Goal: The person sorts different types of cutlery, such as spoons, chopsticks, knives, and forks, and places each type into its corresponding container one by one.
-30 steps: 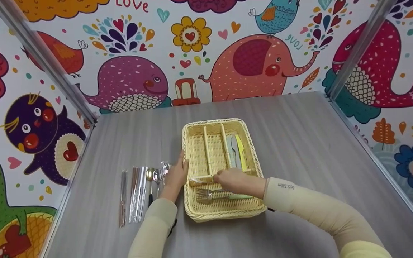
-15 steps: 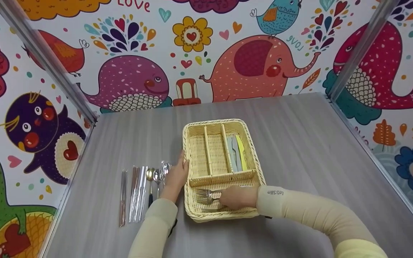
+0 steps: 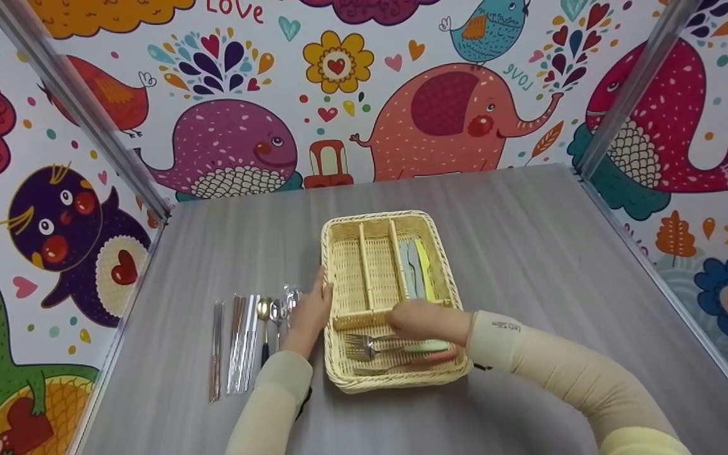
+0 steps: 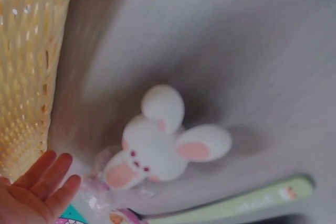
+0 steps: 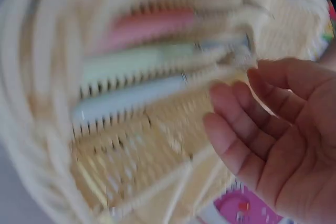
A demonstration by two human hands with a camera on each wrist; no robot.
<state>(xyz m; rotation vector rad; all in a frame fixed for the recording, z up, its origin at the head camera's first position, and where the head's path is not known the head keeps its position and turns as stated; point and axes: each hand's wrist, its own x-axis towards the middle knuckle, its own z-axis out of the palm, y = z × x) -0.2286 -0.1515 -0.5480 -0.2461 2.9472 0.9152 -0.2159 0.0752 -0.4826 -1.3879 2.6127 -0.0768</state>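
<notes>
In the head view, the right hand [image 3: 427,320] has risen from low in the basket's near compartment to above the cross divider [image 3: 352,320]. That uncovers a pink-handled piece [image 3: 435,358], which the hand hid half a second ago. It now lies along the basket's [image 3: 395,382] near side, beside the forks [image 3: 370,349]; I judge that it has been let go, one more piece in its place. The left hand [image 3: 309,309] has hardly shifted and rests at the left rim, with spoons [image 3: 264,308] and chopsticks [image 3: 237,341] on the table beyond it.

In the left wrist view, the left hand's fingers are extended, close to the wicker wall, with nothing visibly held. A white rabbit-shaped piece [image 4: 155,153] and a green handle [image 4: 252,202] lie on the table nearby.

In the right wrist view, blurred, the right hand's fingers are loosely bent and look empty. Pink, green and pale blue handles lie roughly parallel in the near compartment, the pale blue handle [image 5: 131,97] nearest the divider.
</notes>
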